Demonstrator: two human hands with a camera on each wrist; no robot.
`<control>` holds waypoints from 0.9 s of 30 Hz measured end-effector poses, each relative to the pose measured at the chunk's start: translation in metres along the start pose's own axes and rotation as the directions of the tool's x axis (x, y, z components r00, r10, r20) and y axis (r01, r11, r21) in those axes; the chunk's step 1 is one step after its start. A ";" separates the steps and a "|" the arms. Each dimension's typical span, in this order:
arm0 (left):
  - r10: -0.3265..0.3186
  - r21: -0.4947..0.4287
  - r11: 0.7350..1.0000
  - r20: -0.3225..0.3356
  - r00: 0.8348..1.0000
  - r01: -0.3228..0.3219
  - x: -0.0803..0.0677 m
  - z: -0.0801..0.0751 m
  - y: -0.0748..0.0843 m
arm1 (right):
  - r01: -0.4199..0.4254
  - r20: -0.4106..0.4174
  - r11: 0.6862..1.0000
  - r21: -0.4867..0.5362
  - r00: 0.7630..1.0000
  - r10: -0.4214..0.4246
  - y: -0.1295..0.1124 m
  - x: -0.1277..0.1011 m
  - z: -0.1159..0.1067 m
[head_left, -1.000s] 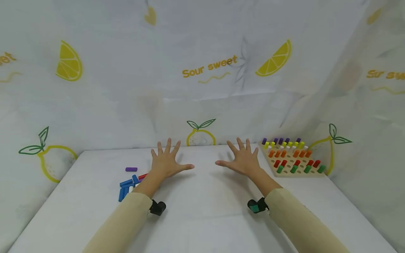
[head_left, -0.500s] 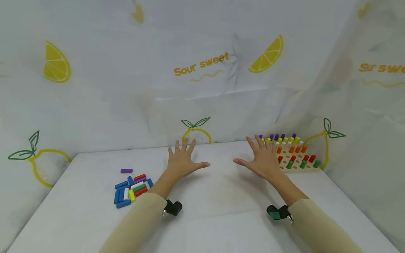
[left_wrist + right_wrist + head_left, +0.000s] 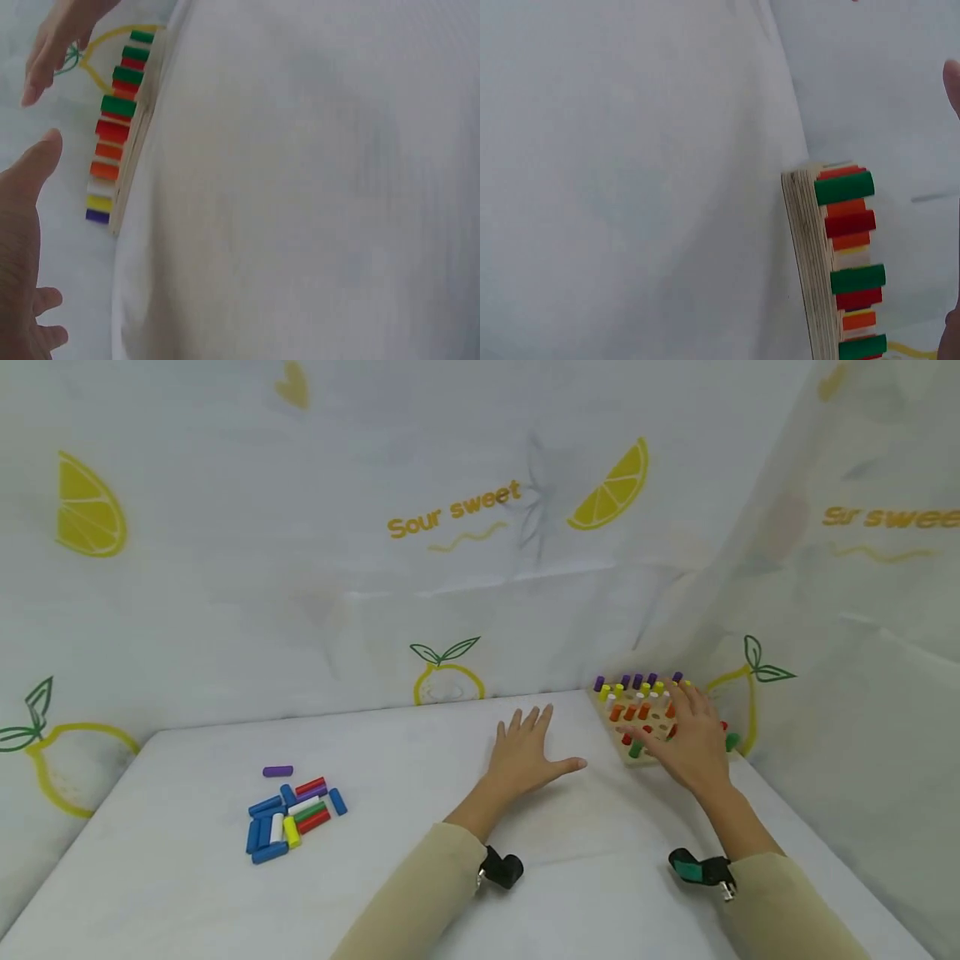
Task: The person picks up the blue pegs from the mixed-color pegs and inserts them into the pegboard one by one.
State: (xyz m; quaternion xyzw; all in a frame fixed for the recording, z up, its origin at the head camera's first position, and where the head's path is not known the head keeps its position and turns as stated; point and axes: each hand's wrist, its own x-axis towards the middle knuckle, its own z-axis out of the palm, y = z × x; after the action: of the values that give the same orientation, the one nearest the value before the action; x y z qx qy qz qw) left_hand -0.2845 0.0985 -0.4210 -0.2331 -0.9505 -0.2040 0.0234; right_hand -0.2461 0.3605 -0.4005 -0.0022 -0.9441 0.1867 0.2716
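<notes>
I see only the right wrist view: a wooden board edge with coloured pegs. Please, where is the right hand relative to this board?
Observer: The right hand, fingers straight, is over the wooden peg board, covering part of its coloured pegs.
Operator: And the left hand, where is it?
Observer: The left hand lies spread and flat on the white table, just left of the board, not touching it.
Operator: Are there other pegs outside the board?
Observer: Yes, a pile of loose coloured cylinders lies far left on the table, with one purple cylinder apart behind it.
</notes>
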 end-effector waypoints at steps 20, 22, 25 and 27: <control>-0.005 -0.154 0.988 0.008 1.000 0.006 0.015 0.055 0.068 | -0.297 0.048 0.939 0.175 0.955 0.293 0.075 -0.026 -0.004; 0.007 -0.149 0.989 0.007 1.000 -0.006 0.017 0.061 0.073 | -0.328 0.065 0.927 0.180 0.945 0.322 0.077 -0.026 -0.002; 0.016 -0.157 0.987 0.001 1.000 -0.015 0.019 0.067 0.080 | -0.380 0.103 0.907 0.182 0.925 0.367 0.078 -0.028 0.002; 0.012 -0.161 0.987 0.001 1.000 -0.012 0.019 0.069 0.083 | -0.406 0.131 0.898 0.170 0.913 0.387 0.078 -0.030 0.004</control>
State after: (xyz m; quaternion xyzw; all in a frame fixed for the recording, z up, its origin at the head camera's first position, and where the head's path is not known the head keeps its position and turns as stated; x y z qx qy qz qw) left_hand -0.2607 0.2016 -0.4503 -0.2399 -0.9296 -0.2798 0.0049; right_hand -0.2299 0.4289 -0.4467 -0.1592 -0.9129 0.3289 0.1821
